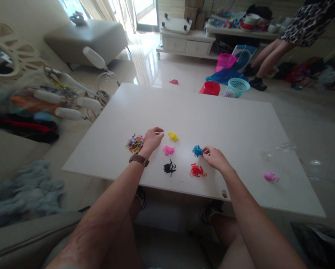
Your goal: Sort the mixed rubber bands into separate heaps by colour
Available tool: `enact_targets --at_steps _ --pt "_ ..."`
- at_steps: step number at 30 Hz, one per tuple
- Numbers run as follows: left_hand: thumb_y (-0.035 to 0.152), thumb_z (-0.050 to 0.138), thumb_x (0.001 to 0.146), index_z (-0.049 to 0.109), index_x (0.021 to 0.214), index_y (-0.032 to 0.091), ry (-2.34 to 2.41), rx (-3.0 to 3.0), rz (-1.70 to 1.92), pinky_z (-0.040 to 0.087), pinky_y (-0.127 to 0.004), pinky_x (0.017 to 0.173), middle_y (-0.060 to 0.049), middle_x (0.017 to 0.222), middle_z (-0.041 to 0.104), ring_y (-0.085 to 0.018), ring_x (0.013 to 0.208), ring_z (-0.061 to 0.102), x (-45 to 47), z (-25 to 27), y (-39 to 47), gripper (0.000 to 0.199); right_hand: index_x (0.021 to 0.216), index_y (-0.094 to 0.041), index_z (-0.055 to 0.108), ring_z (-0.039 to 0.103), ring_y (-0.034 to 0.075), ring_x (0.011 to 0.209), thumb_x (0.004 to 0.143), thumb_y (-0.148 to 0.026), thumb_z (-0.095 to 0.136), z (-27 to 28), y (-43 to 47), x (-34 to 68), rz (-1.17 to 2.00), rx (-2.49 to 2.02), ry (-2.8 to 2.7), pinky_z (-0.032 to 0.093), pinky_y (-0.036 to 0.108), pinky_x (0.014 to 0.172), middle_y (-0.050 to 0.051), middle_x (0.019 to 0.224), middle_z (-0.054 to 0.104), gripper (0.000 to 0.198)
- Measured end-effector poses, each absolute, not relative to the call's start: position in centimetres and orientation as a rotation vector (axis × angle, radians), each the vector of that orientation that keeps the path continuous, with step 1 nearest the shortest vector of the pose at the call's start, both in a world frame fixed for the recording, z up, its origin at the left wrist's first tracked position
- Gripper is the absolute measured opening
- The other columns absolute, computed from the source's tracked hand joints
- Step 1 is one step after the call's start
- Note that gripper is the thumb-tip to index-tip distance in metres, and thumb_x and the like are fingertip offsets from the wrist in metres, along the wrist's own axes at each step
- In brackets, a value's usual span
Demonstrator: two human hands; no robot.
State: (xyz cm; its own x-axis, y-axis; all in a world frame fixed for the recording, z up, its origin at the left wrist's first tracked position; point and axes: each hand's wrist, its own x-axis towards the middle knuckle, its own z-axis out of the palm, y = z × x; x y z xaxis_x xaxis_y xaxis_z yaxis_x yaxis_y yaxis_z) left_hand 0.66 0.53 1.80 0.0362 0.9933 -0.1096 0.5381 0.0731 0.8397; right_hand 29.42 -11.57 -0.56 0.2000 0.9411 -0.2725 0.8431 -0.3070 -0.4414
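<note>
My left hand (154, 138), with a brown watch strap (139, 160) on the wrist, hovers between a mixed pile of small coloured rubber bands (135, 143) and a heap of yellow bands (172, 136). Its thumb and fingertips come together in a pinch; anything between them is too small to make out. At the right edge of the blue bands (197, 151), my right hand (211, 157) pinches with its fingertips touching the heap. Closer to me lie pink bands (168, 150), black bands (170, 168) and red bands (197, 170), each in its own heap.
The white table (162, 108) also carries a pink object (270, 177) and clear plastic pieces (285, 147) at right, and a small sticker (224, 193) near the front edge. Beyond it stand a teal basket (237, 87), a red bin (210, 88) and another person (279, 50).
</note>
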Motion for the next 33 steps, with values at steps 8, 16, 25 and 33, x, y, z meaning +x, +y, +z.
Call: enact_targets --at_steps 8,16,25,33 --pt "0.016 0.061 0.072 0.075 0.097 0.014 1.89 1.557 0.823 0.051 -0.026 0.076 -0.007 0.091 0.075 -0.017 0.079 0.067 -4.8 1.8 2.5 0.029 0.094 -0.023 0.07 0.065 0.018 0.08 0.082 -0.026 0.058 1.2 -11.5 29.0 0.663 -2.299 -1.659 0.044 0.027 0.069 0.004 0.096 0.075 0.018" --pt "0.01 0.064 0.069 0.077 0.095 0.018 1.771 1.902 0.351 0.05 -0.027 0.074 -0.007 0.094 0.073 -0.019 0.081 0.067 -6.2 -0.6 1.6 0.029 0.093 -0.023 0.07 0.066 0.018 0.082 0.082 -0.028 0.058 1.5 -11.5 28.3 0.689 -2.298 -1.702 0.044 0.027 0.072 0.004 0.097 0.075 0.016" --pt "0.008 0.057 0.075 0.075 0.085 0.019 1.72 2.196 0.174 0.048 -0.028 0.082 -0.008 0.1 0.068 -0.022 0.093 0.064 -6.4 -2.3 0.7 0.024 0.091 -0.023 0.07 0.066 0.019 0.084 0.082 -0.029 0.057 1.6 -11.4 27.7 0.704 -2.303 -1.752 0.044 0.027 0.074 0.004 0.096 0.076 0.017" --pt "0.019 0.062 0.08 0.077 0.084 0.018 1.741 2.131 0.184 0.047 -0.028 0.077 -0.009 0.099 0.068 -0.021 0.086 0.063 -7.1 -1.0 1.4 0.015 0.09 -0.024 0.071 0.066 0.019 0.083 0.082 -0.03 0.057 1.7 -11.5 27.6 0.71 -2.301 -1.761 0.043 0.027 0.072 0.004 0.097 0.076 0.017"
